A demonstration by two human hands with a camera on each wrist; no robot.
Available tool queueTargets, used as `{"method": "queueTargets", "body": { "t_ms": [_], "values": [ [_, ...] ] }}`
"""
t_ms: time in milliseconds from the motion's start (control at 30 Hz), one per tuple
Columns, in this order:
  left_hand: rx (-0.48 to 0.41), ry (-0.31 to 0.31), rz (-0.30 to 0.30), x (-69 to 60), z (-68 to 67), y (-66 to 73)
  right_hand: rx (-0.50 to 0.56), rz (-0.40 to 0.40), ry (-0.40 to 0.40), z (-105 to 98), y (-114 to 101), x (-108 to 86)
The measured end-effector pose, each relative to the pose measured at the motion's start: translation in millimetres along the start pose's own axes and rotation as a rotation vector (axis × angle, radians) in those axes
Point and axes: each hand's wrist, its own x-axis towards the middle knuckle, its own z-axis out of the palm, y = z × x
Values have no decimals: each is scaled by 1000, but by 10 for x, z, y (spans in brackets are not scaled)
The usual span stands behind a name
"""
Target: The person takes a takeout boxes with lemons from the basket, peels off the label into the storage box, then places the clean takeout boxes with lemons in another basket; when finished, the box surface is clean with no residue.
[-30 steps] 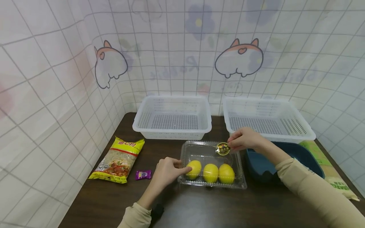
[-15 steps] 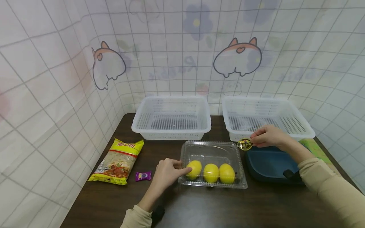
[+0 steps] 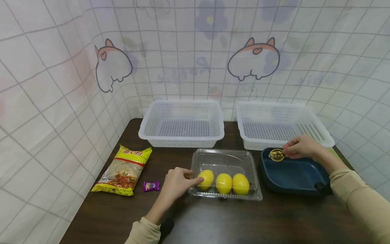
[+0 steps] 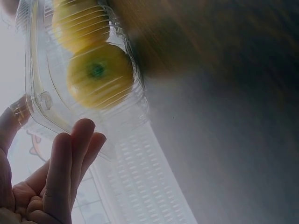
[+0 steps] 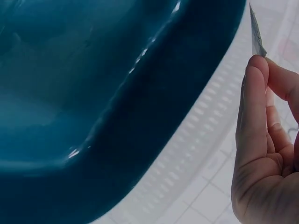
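Note:
My left hand [image 3: 177,184] holds the left side of a clear plastic fruit container [image 3: 223,156], its thumb on the lid and its fingers at the side wall. Under that lid lie three yellow lemon-like fruits [image 3: 223,183]; the left wrist view shows one fruit [image 4: 100,77] close up with a green stem spot. My right hand [image 3: 300,147] pinches a round black-and-gold sticker [image 3: 276,155] between thumb and fingertips. It hovers above the far left part of a dark blue basin [image 3: 292,176]. Edge-on, the sticker [image 5: 256,35] looks thin in the right wrist view.
Two white perforated baskets [image 3: 181,138] stand along the back, the right-hand basket [image 3: 283,140] behind the basin. At left on the dark table [image 3: 225,220] lie a yellow food packet [image 3: 122,171] and a small purple wrapped candy [image 3: 151,186]. A patterned cloth hangs behind.
My right hand has carried the sticker rightward off the container lid to above the blue basin. My left hand has stayed on the container.

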Motion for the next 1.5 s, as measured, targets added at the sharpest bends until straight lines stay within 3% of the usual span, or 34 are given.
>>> {"method": "queueTargets", "body": {
  "t_ms": [400,1033,1333,1500],
  "values": [
    [-11,-15,-2,2,0,-12,-65,29,-1,-36,264,109],
    [0,-6,5,4,-5,-6,-203,0,-31,99,417,177],
    [-6,-3,7,3,-2,-6,-256,-39,-8,119,413,145],
    [-7,-5,8,4,3,-15,-308,-46,46,137,274,71]
  ]
}}
